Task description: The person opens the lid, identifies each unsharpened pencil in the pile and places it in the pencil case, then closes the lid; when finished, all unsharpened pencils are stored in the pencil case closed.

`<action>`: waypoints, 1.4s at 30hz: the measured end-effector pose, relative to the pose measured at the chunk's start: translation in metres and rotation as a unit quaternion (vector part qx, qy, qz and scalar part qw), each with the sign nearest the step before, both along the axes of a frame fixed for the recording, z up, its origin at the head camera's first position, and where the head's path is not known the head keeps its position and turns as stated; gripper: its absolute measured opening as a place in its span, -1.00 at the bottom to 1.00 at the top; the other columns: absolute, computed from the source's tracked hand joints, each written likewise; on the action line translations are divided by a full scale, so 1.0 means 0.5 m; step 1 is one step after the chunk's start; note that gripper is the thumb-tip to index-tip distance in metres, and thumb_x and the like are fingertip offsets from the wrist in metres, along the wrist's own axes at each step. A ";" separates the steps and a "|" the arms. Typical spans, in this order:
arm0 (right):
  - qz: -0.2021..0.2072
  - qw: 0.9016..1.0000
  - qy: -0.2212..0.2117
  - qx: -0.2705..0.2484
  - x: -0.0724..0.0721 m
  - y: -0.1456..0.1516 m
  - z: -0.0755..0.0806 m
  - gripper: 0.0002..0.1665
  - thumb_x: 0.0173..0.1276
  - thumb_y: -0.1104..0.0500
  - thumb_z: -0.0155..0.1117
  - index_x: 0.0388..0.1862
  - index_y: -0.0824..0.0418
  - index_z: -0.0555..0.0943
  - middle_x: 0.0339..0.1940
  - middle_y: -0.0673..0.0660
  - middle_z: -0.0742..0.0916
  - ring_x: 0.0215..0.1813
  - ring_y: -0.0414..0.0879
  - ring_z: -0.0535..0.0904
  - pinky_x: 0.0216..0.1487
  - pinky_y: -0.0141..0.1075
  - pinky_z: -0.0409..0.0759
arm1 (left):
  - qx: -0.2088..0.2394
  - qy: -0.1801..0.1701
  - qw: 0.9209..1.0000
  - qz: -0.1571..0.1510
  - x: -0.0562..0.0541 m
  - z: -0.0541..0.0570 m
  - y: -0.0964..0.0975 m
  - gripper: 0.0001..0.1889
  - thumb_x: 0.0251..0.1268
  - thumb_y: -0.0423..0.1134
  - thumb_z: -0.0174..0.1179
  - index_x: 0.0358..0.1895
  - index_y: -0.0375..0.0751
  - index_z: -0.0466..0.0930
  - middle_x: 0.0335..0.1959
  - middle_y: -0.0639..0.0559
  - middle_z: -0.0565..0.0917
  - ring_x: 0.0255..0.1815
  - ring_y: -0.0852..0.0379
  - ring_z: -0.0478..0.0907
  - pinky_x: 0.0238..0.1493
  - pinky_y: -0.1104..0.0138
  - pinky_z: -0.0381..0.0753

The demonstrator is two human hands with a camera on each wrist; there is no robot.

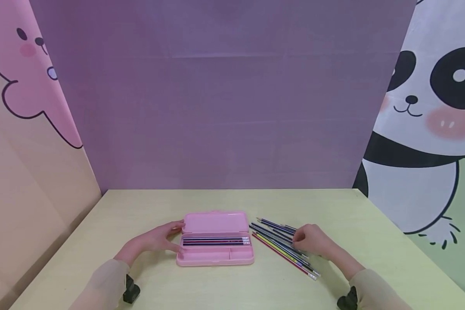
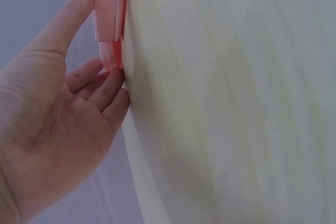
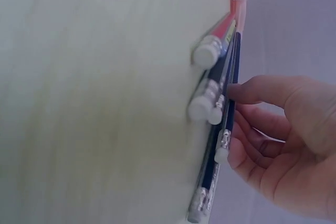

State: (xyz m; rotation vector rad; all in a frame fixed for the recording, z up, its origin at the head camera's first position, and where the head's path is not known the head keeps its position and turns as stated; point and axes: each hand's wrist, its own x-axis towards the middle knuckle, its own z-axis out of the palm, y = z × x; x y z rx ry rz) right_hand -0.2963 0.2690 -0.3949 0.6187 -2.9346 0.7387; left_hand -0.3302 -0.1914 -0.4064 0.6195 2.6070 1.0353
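An open pink pencil case (image 1: 201, 257) lies on the table, its lid (image 1: 216, 223) folded back. Several striped pencils (image 1: 216, 241) lie side by side in its upper compartment; the front compartments hold nothing visible. My left hand (image 1: 157, 239) touches the case's left side, thumb against the tray and fingers at the lid's edge. To the right of the case, a loose spread of pencils (image 1: 283, 249) in dark, yellow and red lies slantwise with white erasers toward me. Over it, my right hand (image 1: 314, 241) pinches a dark pencil (image 3: 227, 124) between thumb and fingers.
The pale wooden table (image 1: 170, 288) stretches around the case and pencils. A purple panel (image 1: 224, 107) stands along its far edge. Walls with a pink cartoon figure and a panda (image 1: 430, 129) flank it. A dark camera band (image 1: 131, 289) sits on each wrist.
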 end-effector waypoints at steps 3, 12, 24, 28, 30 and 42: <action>-0.007 1.000 0.003 -0.006 0.001 0.004 0.004 -0.96 0.11 0.25 0.34 -0.47 0.22 0.66 -0.51 -0.03 0.67 -0.43 -0.24 0.48 -0.41 -0.37 0.51 | 0.000 0.002 1.000 -0.003 -0.001 -0.001 0.000 -0.02 -0.07 -0.02 0.44 0.42 -0.29 0.12 0.46 -0.23 0.13 0.45 -0.21 0.10 0.45 -0.09 0.01; -0.007 0.999 0.041 -0.008 -0.017 0.024 0.004 -0.95 0.17 0.22 0.30 -0.44 0.19 0.64 -0.51 -0.07 0.64 -0.44 -0.29 0.46 -0.40 -0.41 0.51 | -0.004 0.004 1.000 0.003 -0.001 0.000 0.002 0.00 -0.10 -0.02 0.45 0.42 -0.30 0.12 0.46 -0.22 0.15 0.45 -0.20 0.10 0.45 -0.10 -0.01; -0.001 0.997 0.068 -0.047 -0.014 0.019 0.023 -0.96 0.23 0.24 0.30 -0.36 0.20 0.64 -0.44 -0.01 0.66 -0.43 -0.27 0.49 -0.41 -0.42 0.52 | -0.006 0.006 1.000 0.000 0.001 0.000 0.002 0.01 -0.09 0.02 0.43 0.43 -0.30 0.09 0.46 -0.22 0.14 0.46 -0.20 0.09 0.46 -0.08 -0.01; 0.000 0.996 0.065 -0.059 -0.014 0.014 0.026 -0.96 0.26 0.24 0.27 -0.31 0.19 0.62 -0.39 0.00 0.67 -0.38 -0.25 0.52 -0.39 -0.42 0.55 | -0.011 0.004 1.000 0.004 0.002 0.001 0.003 0.01 -0.08 0.03 0.43 0.43 -0.27 0.10 0.46 -0.20 0.15 0.46 -0.19 0.09 0.46 -0.08 0.01; 0.003 0.996 0.065 -0.065 -0.014 0.008 0.028 -0.95 0.28 0.24 0.25 -0.29 0.20 0.61 -0.36 0.02 0.67 -0.35 -0.23 0.54 -0.37 -0.41 0.56 | -0.011 0.004 1.000 0.005 0.003 0.001 0.003 0.00 -0.09 0.03 0.43 0.43 -0.27 0.11 0.46 -0.20 0.15 0.46 -0.19 0.10 0.45 -0.09 0.01; 0.021 0.993 0.067 -0.095 -0.019 -0.034 0.027 -0.94 0.31 0.27 0.21 -0.26 0.24 0.58 -0.35 0.06 0.64 -0.36 -0.21 0.52 -0.38 -0.41 0.56 | -0.013 0.007 1.000 0.004 0.002 0.000 0.002 0.02 -0.10 0.04 0.43 0.43 -0.27 0.10 0.46 -0.20 0.15 0.46 -0.19 0.10 0.46 -0.09 -0.01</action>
